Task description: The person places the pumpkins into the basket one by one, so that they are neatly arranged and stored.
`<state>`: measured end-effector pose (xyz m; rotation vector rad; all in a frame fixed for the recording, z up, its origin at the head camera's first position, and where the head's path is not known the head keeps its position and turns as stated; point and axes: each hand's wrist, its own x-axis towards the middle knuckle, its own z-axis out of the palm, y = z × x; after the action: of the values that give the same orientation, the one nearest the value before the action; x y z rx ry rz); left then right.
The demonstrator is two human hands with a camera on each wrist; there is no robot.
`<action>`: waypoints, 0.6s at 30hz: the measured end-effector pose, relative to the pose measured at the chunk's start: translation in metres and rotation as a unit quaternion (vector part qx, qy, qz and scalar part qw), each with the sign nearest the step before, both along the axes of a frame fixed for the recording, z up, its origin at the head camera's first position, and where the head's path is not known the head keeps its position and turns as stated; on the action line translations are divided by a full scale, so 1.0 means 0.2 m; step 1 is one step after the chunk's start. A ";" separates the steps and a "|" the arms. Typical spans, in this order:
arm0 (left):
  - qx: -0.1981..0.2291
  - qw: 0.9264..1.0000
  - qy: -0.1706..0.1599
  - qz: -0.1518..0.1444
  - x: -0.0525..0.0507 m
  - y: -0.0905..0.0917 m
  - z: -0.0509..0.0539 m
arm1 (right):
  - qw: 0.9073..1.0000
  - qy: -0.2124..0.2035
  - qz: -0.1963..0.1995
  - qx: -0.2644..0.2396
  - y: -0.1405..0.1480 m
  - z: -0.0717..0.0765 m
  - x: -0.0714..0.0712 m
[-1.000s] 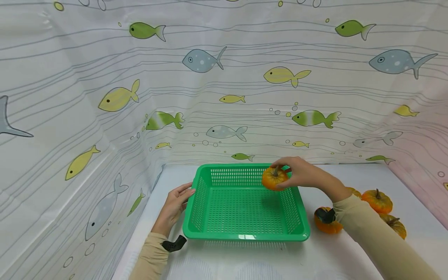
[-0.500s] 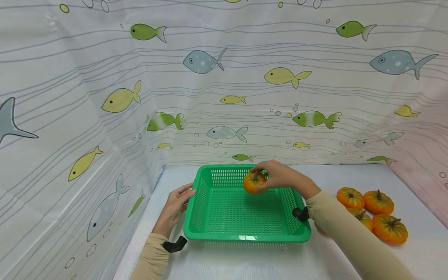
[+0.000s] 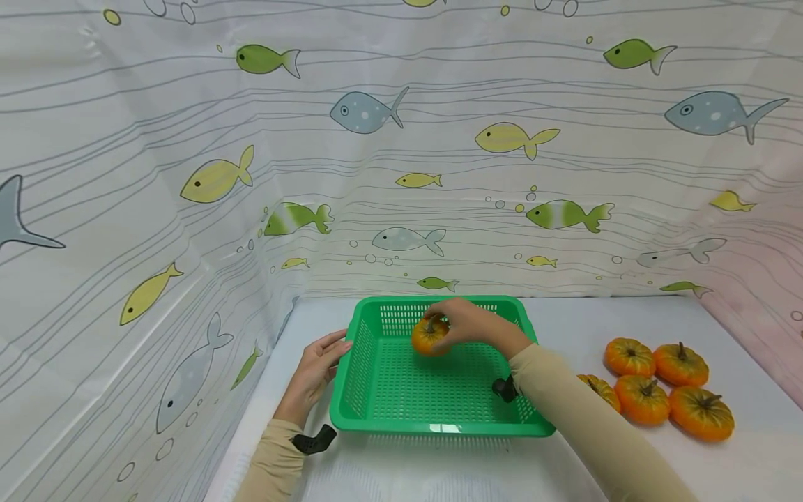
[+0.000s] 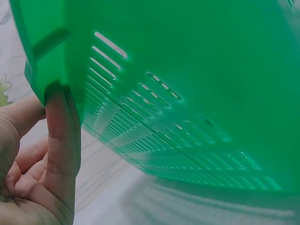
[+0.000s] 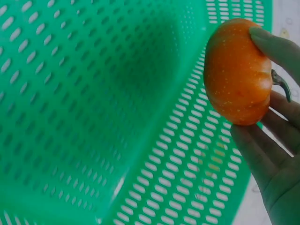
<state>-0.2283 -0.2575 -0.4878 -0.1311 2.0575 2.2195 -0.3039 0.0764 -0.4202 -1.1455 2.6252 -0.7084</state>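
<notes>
A small orange pumpkin (image 3: 429,337) with a stem hangs inside the green plastic basket (image 3: 439,428), over its back left part. My right hand (image 3: 465,325) holds it between thumb and fingers. The right wrist view shows the pumpkin (image 5: 238,72) from its side, above the basket's slotted floor, the thumb on one side and fingertips on the other. At the basket's left rim, my left hand (image 3: 316,369) pinches the edge. From the left wrist, that hand (image 4: 44,154) has its fingertips tucked up under the rim, partly hidden by it.
Several more pumpkins (image 3: 643,399) lie grouped on the white table right of the basket, one partly hidden by my right sleeve (image 3: 583,411). A white sheet (image 3: 452,244) printed with fish stands behind the table and along its left side.
My right hand has carried the pumpkin leftward over the basket and slightly lower. Its sleeve has uncovered more of the pumpkins on the right. The left hand stays at the rim.
</notes>
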 end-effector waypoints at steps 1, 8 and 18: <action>0.000 1.000 -0.001 0.001 0.00 0.00 0.00 | 1.000 0.000 -0.001 0.003 -0.02 -0.01 -0.01; 0.000 1.000 0.005 -0.003 -0.01 0.00 -0.01 | 1.000 -0.012 -0.003 0.005 -0.12 -0.09 -0.03; 0.007 1.000 0.008 -0.012 -0.01 -0.01 -0.02 | 1.000 0.010 0.012 0.001 -0.24 -0.14 -0.03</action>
<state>-0.2312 -0.2588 -0.4924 -0.0875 2.0384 2.2279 -0.3103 0.0289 -0.4491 -1.1878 2.6235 -0.6915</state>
